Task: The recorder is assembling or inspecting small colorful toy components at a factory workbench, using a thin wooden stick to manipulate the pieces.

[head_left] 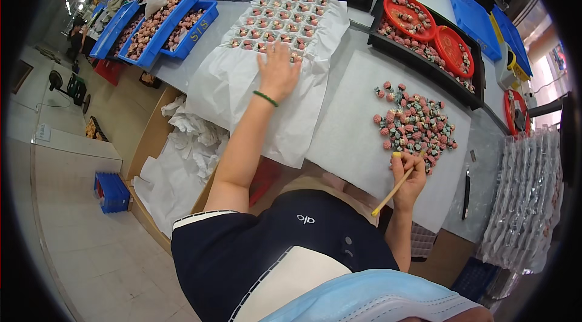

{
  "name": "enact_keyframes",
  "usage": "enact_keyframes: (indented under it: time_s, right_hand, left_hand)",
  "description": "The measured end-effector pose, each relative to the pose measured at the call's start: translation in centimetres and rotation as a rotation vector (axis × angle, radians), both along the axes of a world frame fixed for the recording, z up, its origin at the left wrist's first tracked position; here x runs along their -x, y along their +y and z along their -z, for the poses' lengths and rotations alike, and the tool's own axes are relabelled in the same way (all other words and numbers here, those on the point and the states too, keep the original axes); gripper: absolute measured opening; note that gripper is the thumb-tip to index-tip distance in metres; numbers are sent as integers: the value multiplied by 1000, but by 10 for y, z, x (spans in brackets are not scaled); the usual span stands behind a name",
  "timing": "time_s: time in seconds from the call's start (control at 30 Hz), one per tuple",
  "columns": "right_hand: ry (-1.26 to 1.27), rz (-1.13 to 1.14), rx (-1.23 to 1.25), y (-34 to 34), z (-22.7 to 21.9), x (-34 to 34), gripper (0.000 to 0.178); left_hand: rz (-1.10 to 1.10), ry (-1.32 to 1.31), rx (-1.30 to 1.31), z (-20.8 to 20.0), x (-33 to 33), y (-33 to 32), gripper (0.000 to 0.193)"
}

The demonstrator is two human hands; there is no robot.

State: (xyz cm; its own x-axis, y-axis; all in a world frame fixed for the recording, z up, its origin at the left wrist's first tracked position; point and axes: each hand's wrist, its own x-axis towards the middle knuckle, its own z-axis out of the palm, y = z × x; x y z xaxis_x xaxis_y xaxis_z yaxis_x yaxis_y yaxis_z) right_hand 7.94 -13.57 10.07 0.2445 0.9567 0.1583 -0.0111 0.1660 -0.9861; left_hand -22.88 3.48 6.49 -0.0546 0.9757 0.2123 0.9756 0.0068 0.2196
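- Pressing flat, the left hand [277, 70] spreads open on white tissue paper [242, 89], touching a clear compartment tray of small figurines [279, 19].
- Right hand [407, 178] grips a thin wooden stick [394, 192], fingers curled, beside the loose pile of small pink and teal figurines [417, 125].

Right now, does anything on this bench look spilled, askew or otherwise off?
Nothing looks damaged. The small pink pieces lie in a loose pile on white paper by the right hand, while the tray under the left hand holds neat rows.
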Motion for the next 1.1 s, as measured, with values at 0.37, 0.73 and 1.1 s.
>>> enact_keyframes:
  time_s: [0.37, 0.73, 1.1]
  right_hand:
    - [21, -11, 1, 14, -15, -14, 24]
    - [-49, 56, -28, 32, 42, -76, 23]
    - [10, 73, -50, 22, 66, -117, 15]
  left_hand:
    - [-387, 15, 4, 16, 82, 0, 61]
    - [-425, 153, 76, 80, 50, 40, 63]
    - [416, -810, 37, 24, -184, -27, 23]
